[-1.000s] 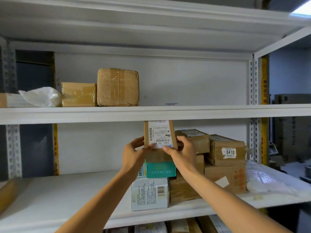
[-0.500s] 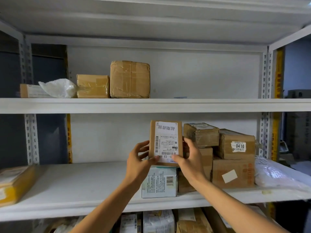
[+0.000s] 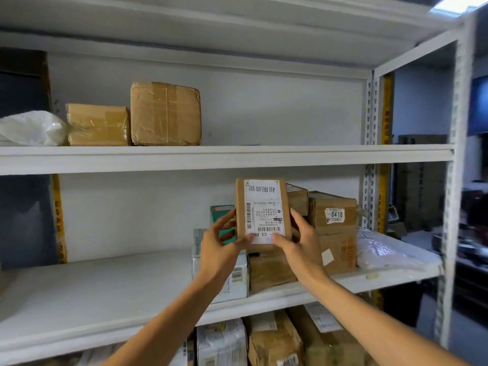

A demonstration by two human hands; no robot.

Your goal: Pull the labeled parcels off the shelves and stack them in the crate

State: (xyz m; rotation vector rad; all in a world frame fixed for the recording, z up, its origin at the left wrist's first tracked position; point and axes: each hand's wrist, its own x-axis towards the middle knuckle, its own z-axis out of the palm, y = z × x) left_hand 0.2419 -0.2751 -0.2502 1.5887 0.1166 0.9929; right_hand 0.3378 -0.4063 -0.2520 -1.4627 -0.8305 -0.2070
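A small brown cardboard parcel (image 3: 263, 210) with a white barcode label facing me is held upright in front of the middle shelf (image 3: 105, 294). My left hand (image 3: 220, 245) grips its lower left edge, thumb on the label's bottom. My right hand (image 3: 299, 240) grips its lower right edge, fingers behind the box. Behind it on the shelf stand a brown box marked 0410 (image 3: 333, 213), a white box with a barcode (image 3: 235, 281) and a teal box (image 3: 221, 215). No crate is in view.
The upper shelf (image 3: 237, 155) carries two taped brown boxes (image 3: 165, 114) and a white plastic bag (image 3: 31, 128). A clear plastic bag (image 3: 383, 250) lies at the middle shelf's right end. Several more parcels (image 3: 274, 339) fill the shelf below. A white upright post (image 3: 453, 207) stands at right.
The parcel has come off the stack and been turned so its label faces me, held a little lower and nearer. My view has shifted left and back to the right.
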